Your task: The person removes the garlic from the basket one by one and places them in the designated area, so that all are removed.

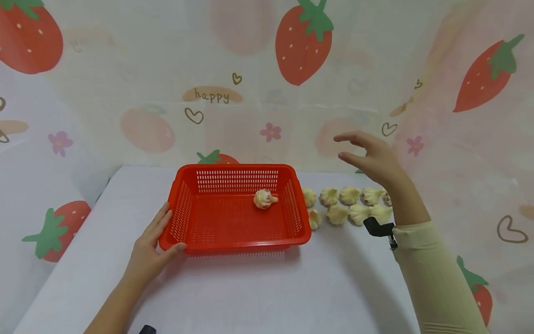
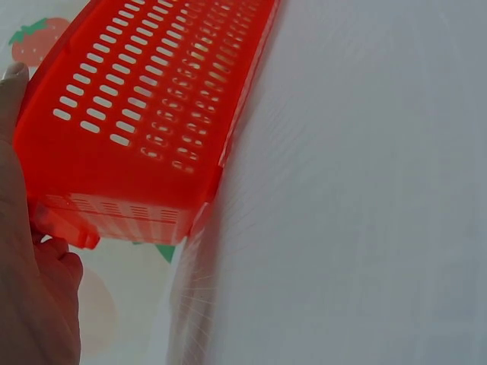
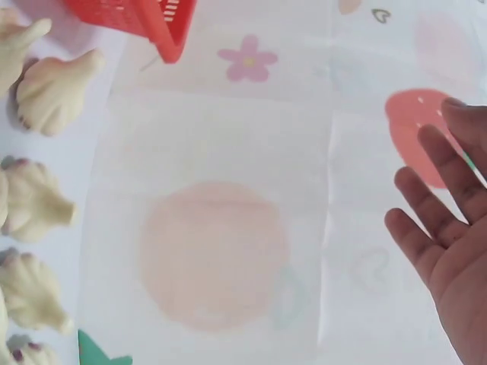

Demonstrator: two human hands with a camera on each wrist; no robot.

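A red plastic basket (image 1: 233, 246) with slotted walls stands in the middle of the white table. My left hand (image 1: 146, 255) grips its left end, thumb on the near rim and fingers along the left rim. The left wrist view shows the slotted side of the basket (image 2: 129, 152) beside that hand (image 2: 34, 281). One garlic bulb (image 1: 263, 199) lies inside, toward the right. My right hand (image 1: 373, 157) is raised above the table, thumb and fingers spread apart with nothing between them. Below it are several garlic bulbs (image 1: 349, 195), set in two rows.
The rows of garlic bulbs (image 3: 53, 91) start right beside the basket's right end, and my right forearm covers part of them. A strawberry-printed sheet (image 1: 246, 125) hangs behind the table (image 1: 258, 297) and along both sides.
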